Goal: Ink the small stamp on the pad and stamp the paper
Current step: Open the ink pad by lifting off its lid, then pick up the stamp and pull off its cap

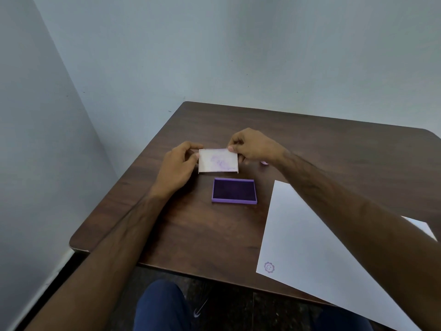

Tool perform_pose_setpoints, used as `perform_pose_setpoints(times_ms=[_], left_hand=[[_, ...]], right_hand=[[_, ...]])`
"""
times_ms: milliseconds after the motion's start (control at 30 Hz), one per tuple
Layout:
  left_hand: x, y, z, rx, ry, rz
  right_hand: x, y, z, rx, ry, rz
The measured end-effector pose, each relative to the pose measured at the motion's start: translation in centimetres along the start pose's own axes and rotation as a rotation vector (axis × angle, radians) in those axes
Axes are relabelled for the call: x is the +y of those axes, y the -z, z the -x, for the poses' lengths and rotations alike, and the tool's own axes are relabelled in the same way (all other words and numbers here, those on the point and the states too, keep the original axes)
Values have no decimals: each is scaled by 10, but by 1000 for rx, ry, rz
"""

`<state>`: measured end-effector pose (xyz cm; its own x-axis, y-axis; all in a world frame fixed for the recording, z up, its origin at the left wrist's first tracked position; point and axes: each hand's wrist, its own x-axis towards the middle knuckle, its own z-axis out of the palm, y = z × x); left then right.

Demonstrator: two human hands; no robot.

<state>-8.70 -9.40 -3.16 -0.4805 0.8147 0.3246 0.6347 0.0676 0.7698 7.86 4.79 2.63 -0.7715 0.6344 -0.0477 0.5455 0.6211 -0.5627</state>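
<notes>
Table: dark brown wooden table [195, 225] with rounded corners, set into a corner of pale grey walls [214, 56].
Lid: clear rectangular plastic lid [218, 161] smeared with purple ink, held tilted above the table toward the far-left part, just beyond the pad.
Left hand: left hand [177, 167] pinched on the lid's left end, thumb and fingers narrow around that edge.
Right hand: right hand [254, 145] pinched on the lid's upper right corner, fingertips [232, 148] closed on it.
Ink pad: purple rectangular ink pad [234, 190] with dark inked surface, uncovered, flat near the table's middle, just nearer than the lid and apart from it.
Paper: white sheet of paper [310, 247] lying skewed at the near-right part of the table, its near corner past the near edge, partly crossed by the right forearm.
Print: 1 faint purple flower-shaped stamp mark [269, 267] by the paper's near-left corner.
Small stamp: small pink object [264, 162] peeking from behind the right wrist, mostly hidden; whether the stamp, could not tell.
Legs: navy blue trousers [164, 306] with a white logo, below the near edge.
</notes>
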Motion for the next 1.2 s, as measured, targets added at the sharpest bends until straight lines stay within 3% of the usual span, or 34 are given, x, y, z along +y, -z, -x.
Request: perform_pose_setpoints(times_ms=[267,533,800,1067,1200], left_hand=[[-8,-2,-3,-11,-44,-171],[-7,-2,-3,-26,-45,-183],[1,-6,-17,12,-22,-156],[20,-29,-14,136,-206,-181],[20,-26,-7,80,-275,-202]], right_hand=[[1,-14,-6,9,-40,39],[2,-6,10,86,-11,-32],[28,30,44,435,2,47],[64,18,54,372,-76,141],[64,10,53,387,-51,72]])
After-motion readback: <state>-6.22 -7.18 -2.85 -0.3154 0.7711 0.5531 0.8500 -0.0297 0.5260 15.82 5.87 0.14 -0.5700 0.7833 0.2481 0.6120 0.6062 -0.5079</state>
